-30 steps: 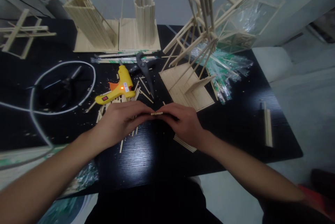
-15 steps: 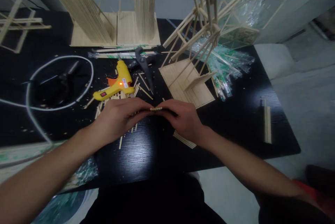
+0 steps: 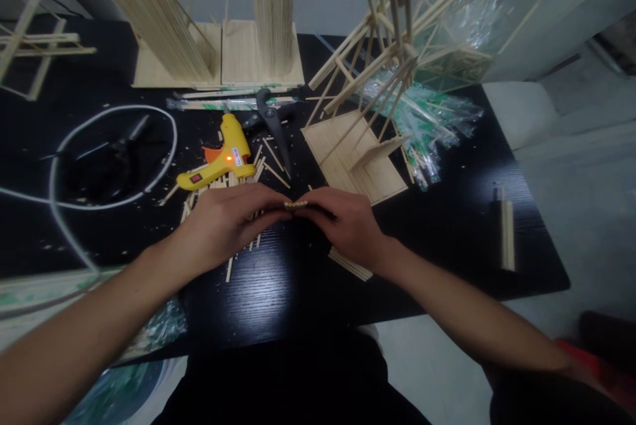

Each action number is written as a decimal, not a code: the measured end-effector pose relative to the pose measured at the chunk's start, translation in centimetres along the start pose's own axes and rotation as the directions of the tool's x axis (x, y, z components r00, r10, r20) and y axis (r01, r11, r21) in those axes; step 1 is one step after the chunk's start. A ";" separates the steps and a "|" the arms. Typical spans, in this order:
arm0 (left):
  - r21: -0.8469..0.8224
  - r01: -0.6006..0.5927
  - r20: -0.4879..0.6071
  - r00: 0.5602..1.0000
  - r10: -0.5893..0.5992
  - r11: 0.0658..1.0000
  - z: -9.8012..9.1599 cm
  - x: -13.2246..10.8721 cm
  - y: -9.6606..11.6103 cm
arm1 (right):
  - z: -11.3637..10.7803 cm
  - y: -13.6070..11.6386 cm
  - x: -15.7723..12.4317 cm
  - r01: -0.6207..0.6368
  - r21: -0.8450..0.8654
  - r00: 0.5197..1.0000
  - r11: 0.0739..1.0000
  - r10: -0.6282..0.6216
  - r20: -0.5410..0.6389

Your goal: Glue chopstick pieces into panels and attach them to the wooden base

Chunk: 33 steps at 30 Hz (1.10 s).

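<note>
My left hand [image 3: 223, 220] and my right hand [image 3: 348, 223] meet over the middle of the black table [image 3: 447, 239]. Both are closed, pinching one short row of wooden sticks [image 3: 296, 204] held end-on between the fingertips. Loose cut sticks [image 3: 233, 259] lie under my left hand. A flat bundle of sticks [image 3: 350, 264] lies under my right wrist. A yellow glue gun [image 3: 221, 160] with a lit orange lamp lies just beyond my left hand.
Black scissors [image 3: 273, 122] lie behind the glue gun. A flat stick panel [image 3: 368, 173] carries a leaning stick frame [image 3: 387, 28]. Two stick towers [image 3: 271, 21] stand at the back. A white cable [image 3: 74, 147] loops at left. Plastic wrappers [image 3: 437, 120] lie at right.
Both hands with the stick row have crept slightly up the picture. The fingertips have closed in a little on the row.
</note>
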<state>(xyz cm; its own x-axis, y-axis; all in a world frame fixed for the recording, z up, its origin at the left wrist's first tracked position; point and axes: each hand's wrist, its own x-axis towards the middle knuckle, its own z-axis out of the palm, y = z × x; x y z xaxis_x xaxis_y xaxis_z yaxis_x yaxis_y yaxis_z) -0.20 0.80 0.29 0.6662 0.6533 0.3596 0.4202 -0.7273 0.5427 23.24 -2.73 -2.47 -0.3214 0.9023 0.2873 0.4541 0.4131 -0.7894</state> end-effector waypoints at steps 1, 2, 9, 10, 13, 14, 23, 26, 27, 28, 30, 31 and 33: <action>0.001 0.002 0.002 1.000 -0.002 1.000 0.0 0.0 0.0 | 0.0 0.0 0.0 0.002 0.000 1.000 1.000 -0.002 0.002; 0.005 0.005 0.004 1.000 -0.005 1.000 0.0 0.0 0.0 | 0.0 0.0 0.0 0.002 -0.002 1.000 1.000 -0.002 0.003; 0.002 0.025 -0.001 1.000 -0.025 1.000 -0.2 0.0 0.1 | 0.0 0.0 -0.1 -0.015 0.025 1.000 1.000 0.015 0.000; -0.004 0.024 -0.002 1.000 -0.024 1.000 -0.2 0.0 0.2 | 0.0 0.0 -0.1 -0.018 0.034 1.000 0.999 0.018 0.002; -0.014 0.012 -0.008 1.000 -0.012 1.000 -0.3 0.1 0.3 | 0.0 0.0 -0.1 -0.019 0.042 1.000 0.999 0.019 0.008; -0.012 0.009 -0.008 1.000 -0.010 1.000 -0.4 0.2 0.4 | 0.0 0.0 -0.1 -0.018 0.040 1.000 0.999 0.017 0.007; -0.004 -0.002 -0.005 1.000 0.002 1.000 -0.1 0.1 -0.1 | 0.0 0.0 -0.1 0.034 -0.007 0.999 0.999 -0.034 -0.003; 0.012 -0.005 0.010 1.000 0.005 1.000 0.1 0.0 -0.2 | 0.0 -0.1 -0.1 0.047 -0.019 0.999 0.999 -0.047 -0.008; 0.014 -0.005 0.018 1.000 0.004 1.000 0.1 0.0 -0.2 | 0.0 -0.1 -0.1 0.051 -0.021 0.999 0.998 -0.051 -0.011; 0.014 -0.006 0.026 1.000 0.006 1.000 0.1 -0.1 -0.2 | 0.0 -0.1 -0.1 0.051 -0.026 0.999 0.998 -0.052 -0.011; 0.009 -0.007 0.042 0.999 0.007 1.000 0.0 -0.1 -0.1 | 0.0 0.0 -0.1 0.052 -0.038 0.999 0.998 -0.052 -0.012; 0.007 -0.005 0.046 0.999 0.005 1.000 0.0 -0.2 -0.1 | 0.1 0.0 -0.1 0.055 -0.042 0.998 0.998 -0.055 -0.015; 0.006 0.010 0.055 0.998 -0.010 1.000 -0.1 -0.1 0.0 | 0.1 0.1 -0.1 0.068 -0.045 0.997 0.997 -0.069 -0.024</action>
<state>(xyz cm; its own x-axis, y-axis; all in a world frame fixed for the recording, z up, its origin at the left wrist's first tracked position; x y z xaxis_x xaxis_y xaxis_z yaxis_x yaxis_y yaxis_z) -0.32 0.72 0.29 0.6944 0.6484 0.3121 0.4306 -0.7219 0.5417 23.24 -2.80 -2.65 -0.3318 0.8744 0.3539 0.4685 0.4784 -0.7427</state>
